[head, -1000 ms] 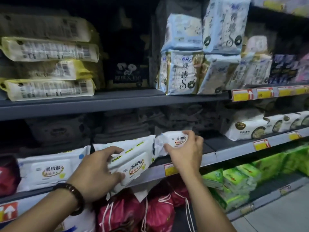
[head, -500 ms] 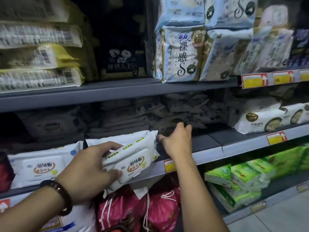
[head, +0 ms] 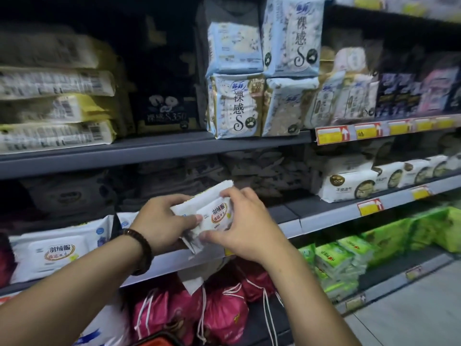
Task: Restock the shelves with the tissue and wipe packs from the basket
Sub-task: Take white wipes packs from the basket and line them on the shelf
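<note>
- The left grip (head: 162, 221) was curled round the left end of a white wipe pack (head: 217, 213), its thumb laid across the front face.
- The right grip (head: 245, 227) pinched the same pack from the right, fingers over the top edge and thumb under the lower edge.
- The pack hung tilted in the air, just in front of the lip of the middle shelf (head: 329, 217), not yet set down. A second white edge behind it may have been another pack; that could not be told.
- It looked light and soft, a film pouch that would crease under pressure, with a smooth skin likely to slip. The crimped ends seemed flimsy, so a hold across the long edges of the body, clear of the label flap, appeared safest.
- A matching pack (head: 57, 250) sat on the same shelf to the left, label outward.
- Below hung red drawstring bags (head: 224, 318), and a red rim (head: 159, 340) at the bottom edge was probably the basket.
</note>
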### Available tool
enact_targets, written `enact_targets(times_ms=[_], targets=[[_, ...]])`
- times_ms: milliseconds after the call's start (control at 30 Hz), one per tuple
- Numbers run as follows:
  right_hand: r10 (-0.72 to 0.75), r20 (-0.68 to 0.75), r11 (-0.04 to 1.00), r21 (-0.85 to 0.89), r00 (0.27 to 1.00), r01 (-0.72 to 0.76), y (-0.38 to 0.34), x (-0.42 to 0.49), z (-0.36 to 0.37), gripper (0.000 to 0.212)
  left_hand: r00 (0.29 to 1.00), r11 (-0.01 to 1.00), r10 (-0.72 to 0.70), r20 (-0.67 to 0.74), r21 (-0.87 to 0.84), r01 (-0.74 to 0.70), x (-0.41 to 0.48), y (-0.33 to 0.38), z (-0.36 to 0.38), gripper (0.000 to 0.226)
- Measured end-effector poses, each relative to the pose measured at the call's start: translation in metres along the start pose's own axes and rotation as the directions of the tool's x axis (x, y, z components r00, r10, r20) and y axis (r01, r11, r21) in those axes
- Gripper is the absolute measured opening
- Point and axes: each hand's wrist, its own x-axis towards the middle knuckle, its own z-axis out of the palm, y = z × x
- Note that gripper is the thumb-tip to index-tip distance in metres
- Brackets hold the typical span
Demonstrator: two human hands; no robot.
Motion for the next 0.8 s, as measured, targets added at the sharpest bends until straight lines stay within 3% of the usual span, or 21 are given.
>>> enact_targets(times_ms=[100,300,533,633,700,800], targets=[[0.045,-0.056,0.998,0.047,0.997,-0.043,0.000,-0.002,0.003,0.097,0.999,0.999,0.006,0.035,-0.040,-0.004,0.002,0.006,0.005,0.020],[0.087,-0.154,0.991,0.113,0.984,-0.070,0.012,0.006,0.002,0.082,0.995,0.998,0.035,0.096,-0.052,-0.030,0.013,0.003,0.000,0.023],[0.065,-0.259,0.997,0.054,0.964,-0.053,0.015,0.018,0.013,0.091,0.996,0.992,0.075,0.043,-0.107,-0.070,0.035,0.004,0.012,0.025],[0.116,-0.407,0.993,0.062,0.906,-0.099,0.026,0.022,0.020,0.086,0.996,0.988,0.089,-0.027,-0.122,-0.091,0.040,0.003,0.016,0.032],[0.195,-0.509,0.981,0.089,0.838,-0.175,0.034,0.026,0.025,0.085,0.981,0.987,0.152,-0.123,-0.027,-0.157,0.040,-0.002,0.020,0.033],[0.298,-0.547,0.950,0.090,0.782,-0.299,0.043,0.033,0.036,0.083,0.952,0.908,0.286,-0.110,0.349,-0.232,0.032,-0.020,0.027,0.037]])
